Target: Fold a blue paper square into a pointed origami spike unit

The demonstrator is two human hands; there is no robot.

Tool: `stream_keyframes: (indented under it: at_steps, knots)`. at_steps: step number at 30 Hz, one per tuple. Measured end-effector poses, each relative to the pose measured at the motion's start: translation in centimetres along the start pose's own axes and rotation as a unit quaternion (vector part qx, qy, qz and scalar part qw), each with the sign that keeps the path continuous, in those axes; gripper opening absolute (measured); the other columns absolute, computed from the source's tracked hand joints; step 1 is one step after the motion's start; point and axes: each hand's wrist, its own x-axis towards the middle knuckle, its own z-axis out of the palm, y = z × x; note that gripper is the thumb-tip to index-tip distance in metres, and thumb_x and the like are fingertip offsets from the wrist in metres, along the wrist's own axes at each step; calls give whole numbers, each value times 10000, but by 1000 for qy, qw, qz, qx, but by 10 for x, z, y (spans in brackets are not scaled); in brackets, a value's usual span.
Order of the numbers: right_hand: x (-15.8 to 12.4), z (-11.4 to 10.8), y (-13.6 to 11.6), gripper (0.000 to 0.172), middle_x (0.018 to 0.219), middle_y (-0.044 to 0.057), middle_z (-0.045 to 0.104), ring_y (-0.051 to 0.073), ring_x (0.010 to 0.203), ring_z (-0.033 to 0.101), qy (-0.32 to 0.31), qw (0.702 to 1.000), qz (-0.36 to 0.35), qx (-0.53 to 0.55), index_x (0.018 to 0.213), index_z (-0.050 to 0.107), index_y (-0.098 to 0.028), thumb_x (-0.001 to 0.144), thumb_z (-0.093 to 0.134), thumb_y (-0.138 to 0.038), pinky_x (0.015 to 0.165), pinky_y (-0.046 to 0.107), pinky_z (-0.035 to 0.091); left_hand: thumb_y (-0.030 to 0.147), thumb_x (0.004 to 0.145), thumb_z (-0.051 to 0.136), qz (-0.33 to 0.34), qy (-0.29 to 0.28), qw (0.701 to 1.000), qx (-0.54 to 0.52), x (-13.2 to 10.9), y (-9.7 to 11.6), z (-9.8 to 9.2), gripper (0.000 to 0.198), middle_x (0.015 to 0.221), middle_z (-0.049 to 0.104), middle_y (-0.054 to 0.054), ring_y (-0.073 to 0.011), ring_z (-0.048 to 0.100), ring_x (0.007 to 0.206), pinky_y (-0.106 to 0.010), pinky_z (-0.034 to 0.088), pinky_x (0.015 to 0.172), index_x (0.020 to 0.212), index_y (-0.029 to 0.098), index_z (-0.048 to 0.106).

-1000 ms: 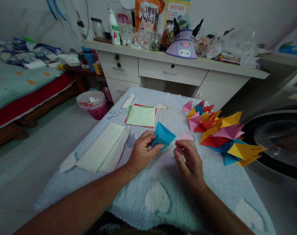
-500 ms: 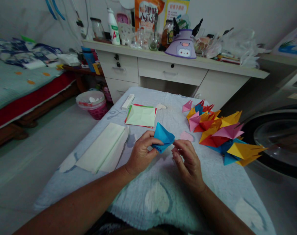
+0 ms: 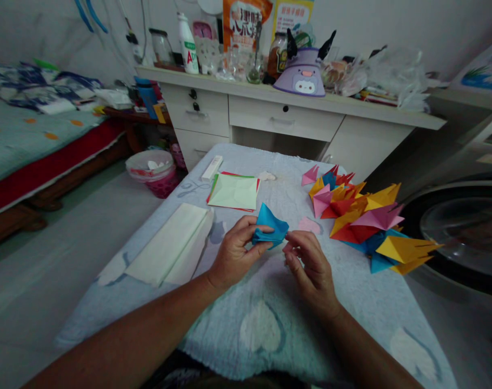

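Note:
A folded piece of blue origami paper (image 3: 272, 224) is held above the table. My left hand (image 3: 238, 246) pinches its left side between thumb and fingers, and one point of the paper sticks up above them. At the paper's right corner is my right hand (image 3: 311, 267), its fingers loosely bent and the thumb apart from the index finger. The index fingertip meets or nearly meets that corner; I cannot tell which. Behind the hands lies a stack of square paper (image 3: 234, 192), pale green on top with red and green edges below. Several colourful folded paper cranes (image 3: 353, 213) stand to the right.
A cloth-covered table (image 3: 266, 324) bears a large folded pale sheet (image 3: 173, 246) at left and a small white box (image 3: 212, 168) farther back. Beyond stands a white desk (image 3: 286, 116) crowded with jars and a purple visor (image 3: 300, 75). A pink bin (image 3: 160, 183) is on the floor.
The blue paper has tilted and opened a little in my left hand, its lower edge now higher. My right hand has shifted slightly left, towards its corner.

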Motion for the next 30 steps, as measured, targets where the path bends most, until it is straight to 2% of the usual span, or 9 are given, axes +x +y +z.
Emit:
stream_keyframes:
  at_steps: [4, 8, 15, 22, 30]
  knots:
    - [-1, 1, 2, 363, 1126, 70, 520, 171, 901, 564, 15, 1000, 17, 21, 1281, 541, -295, 939, 529, -173, 711, 327, 523, 127, 840, 684, 15, -3, 1000, 15, 2, 3, -1, 145, 1009, 601, -21, -133, 590, 954, -256, 475, 853, 961, 206, 699]
    - [-1, 2, 2, 361, 1142, 72, 523, 170, 905, 568, 16, 999, 15, 29, 1283, 540, -296, 941, 529, -179, 702, 322, 529, 134, 860, 663, 22, -7, 1000, 20, 1, 0, -2, 157, 1052, 590, -33, -144, 584, 1006, -278, 474, 886, 992, 212, 698]
    - [-1, 0, -2, 347, 1102, 78, 538, 179, 906, 571, 2, 1000, 7, 14, 1282, 550, -279, 947, 517, -196, 706, 339, 534, 93, 841, 656, 28, -11, 1000, 1, -1, -3, -3, 164, 998, 584, -26, -139, 600, 926, -271, 492, 806, 943, 218, 685]
    - [0, 0, -4, 373, 1124, 76, 556, 177, 921, 571, -12, 1000, -1, 5, 1304, 542, -292, 950, 510, -183, 721, 337, 535, 95, 853, 643, 26, -2, 999, 39, -2, -4, -3, 167, 798, 526, 27, -96, 543, 720, -202, 432, 631, 960, 218, 679]
    - [0, 1, -3, 399, 1177, 89, 563, 180, 915, 576, -12, 1000, -1, 5, 1338, 512, -297, 953, 503, -196, 700, 336, 552, 125, 882, 619, 19, -21, 999, 44, -4, -6, -3, 190, 854, 582, 3, -112, 580, 782, -211, 462, 665, 1039, 212, 681]
